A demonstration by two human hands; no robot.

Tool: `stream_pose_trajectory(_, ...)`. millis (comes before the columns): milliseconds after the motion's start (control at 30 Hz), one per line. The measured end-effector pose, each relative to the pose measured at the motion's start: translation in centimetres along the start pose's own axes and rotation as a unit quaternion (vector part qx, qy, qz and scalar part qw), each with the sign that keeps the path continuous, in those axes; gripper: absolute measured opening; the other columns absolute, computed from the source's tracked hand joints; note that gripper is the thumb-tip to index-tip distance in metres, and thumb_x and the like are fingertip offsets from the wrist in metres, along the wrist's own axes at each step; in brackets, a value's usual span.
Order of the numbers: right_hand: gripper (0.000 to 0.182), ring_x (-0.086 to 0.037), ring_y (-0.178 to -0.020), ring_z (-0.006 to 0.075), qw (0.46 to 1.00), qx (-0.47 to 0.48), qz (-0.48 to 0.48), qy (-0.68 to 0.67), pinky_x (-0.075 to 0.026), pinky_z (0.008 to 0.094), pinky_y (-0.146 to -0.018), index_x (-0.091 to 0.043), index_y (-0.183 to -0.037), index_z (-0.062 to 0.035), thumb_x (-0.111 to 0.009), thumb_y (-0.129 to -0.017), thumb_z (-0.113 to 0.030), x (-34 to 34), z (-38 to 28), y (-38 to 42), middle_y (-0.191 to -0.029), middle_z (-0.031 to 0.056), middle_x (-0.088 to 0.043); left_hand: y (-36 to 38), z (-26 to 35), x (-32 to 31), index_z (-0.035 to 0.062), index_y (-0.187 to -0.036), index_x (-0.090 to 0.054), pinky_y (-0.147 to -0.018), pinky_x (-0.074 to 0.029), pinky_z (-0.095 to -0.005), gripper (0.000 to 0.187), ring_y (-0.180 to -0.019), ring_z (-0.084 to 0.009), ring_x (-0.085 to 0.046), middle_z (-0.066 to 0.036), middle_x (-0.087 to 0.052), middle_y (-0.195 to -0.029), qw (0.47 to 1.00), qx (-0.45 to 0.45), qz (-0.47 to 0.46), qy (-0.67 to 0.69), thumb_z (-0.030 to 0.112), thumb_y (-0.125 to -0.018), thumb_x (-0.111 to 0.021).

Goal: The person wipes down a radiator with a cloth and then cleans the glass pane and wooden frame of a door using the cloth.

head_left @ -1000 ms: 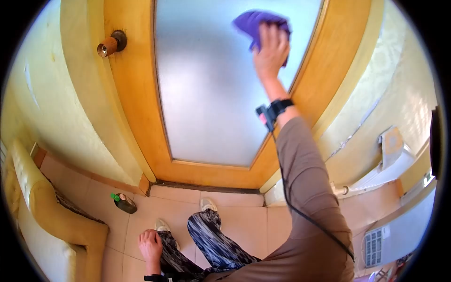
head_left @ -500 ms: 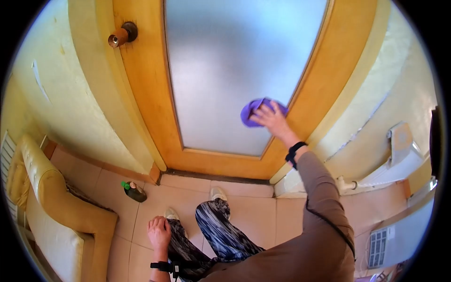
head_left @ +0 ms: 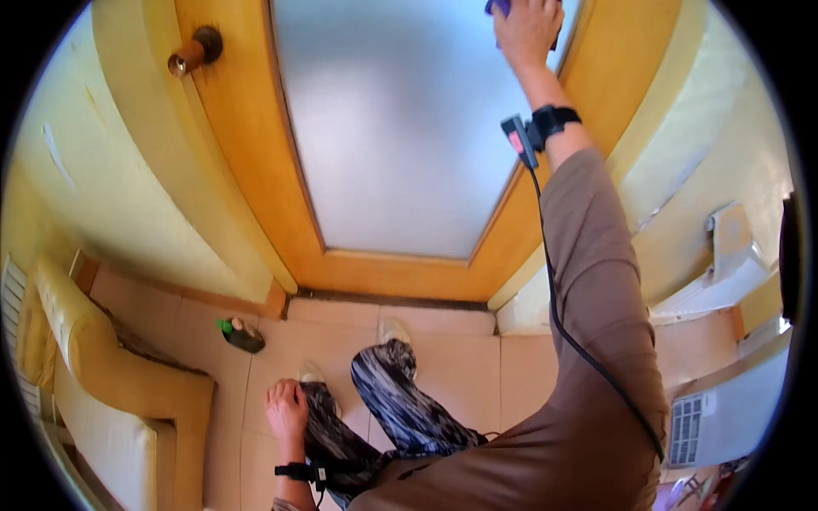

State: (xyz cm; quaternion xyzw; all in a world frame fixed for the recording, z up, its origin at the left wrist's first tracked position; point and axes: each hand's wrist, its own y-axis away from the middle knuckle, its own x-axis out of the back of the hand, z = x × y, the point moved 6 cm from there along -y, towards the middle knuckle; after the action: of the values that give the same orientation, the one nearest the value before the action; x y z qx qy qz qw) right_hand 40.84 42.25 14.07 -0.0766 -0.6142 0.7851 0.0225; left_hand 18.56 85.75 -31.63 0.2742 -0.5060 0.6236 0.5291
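Observation:
My right hand [head_left: 530, 32] is at the top of the view, over the right side of the door's frosted glass [head_left: 392, 128]. Its fingers are on a purple cloth [head_left: 498, 8], mostly hidden by the hand and cut off by the upper edge. A black strap with a small device and cable circles that wrist. Low in the view, my left hand [head_left: 286, 407] rests on my knee in patterned trousers, fingers slightly bent and holding nothing that shows.
The wooden door frame [head_left: 383, 270] has a knob [head_left: 194, 53] at upper left. A green-capped bottle [head_left: 244, 335] stands on the tiled floor, beside a yellow sofa [head_left: 145, 375]. At the lower right is a white appliance [head_left: 724, 417].
My right hand has moved up the glass with the purple cloth, from its lower right part to the top of the view. My left hand has stayed on the knee.

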Motion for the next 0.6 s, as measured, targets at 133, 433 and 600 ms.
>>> stream_pose_trajectory(133, 0.061, -0.037, -0.123, 0.03, 0.985, 0.078, -0.115, -0.099, -0.026, 0.0523, -0.1, -0.051, -0.124, -0.0238, -0.062, -0.068, -0.003, -0.2, -5.9, 14.5, -0.132, 0.0078, -0.043, -0.4, -0.2, 0.0, 0.0054, -0.085, -0.06, -0.081, -0.044, -0.0382, 0.008, -0.089, -0.0281, -0.057, -0.01, -0.062, -0.093, 1.0, 0.012, -0.019, -0.004, 0.011, -0.081, -0.056)
stream_pose_trajectory(433, 0.042, -0.051, -0.11, 0.0271, 0.826, 0.025, -0.491, -0.277, -0.044, 0.0449, -0.091, -0.06, -0.113, -0.0196, -0.05, -0.077, -0.001, 7.4, -9.0, 41.7, -0.112, 0.0044, -0.058, 0.1, -0.7, -0.3, 0.0065, -0.083, -0.063, -0.082, -0.044, -0.0372, 0.008, -0.089, -0.026, -0.059, -0.007, -0.064, -0.092, 1.0, 0.007, 0.007, -0.008, 0.012, -0.079, -0.058)
stream_pose_trajectory(600, 0.037, -0.062, -0.094, 0.0243, 0.269, -0.689, -0.457, -0.495, -0.052, 0.0384, -0.081, -0.052, -0.121, -0.0072, -0.046, -0.085, -0.007, 10.4, -4.0, 49.3, -0.108, 0.0096, -0.062, 1.1, -1.4, -0.2, 0.008, -0.08, -0.062, -0.081, -0.044, -0.0376, 0.008, -0.089, -0.0258, -0.059, -0.007, -0.064, -0.091, 0.999, 0.005, 0.047, -0.014, 0.014, -0.078, -0.058)
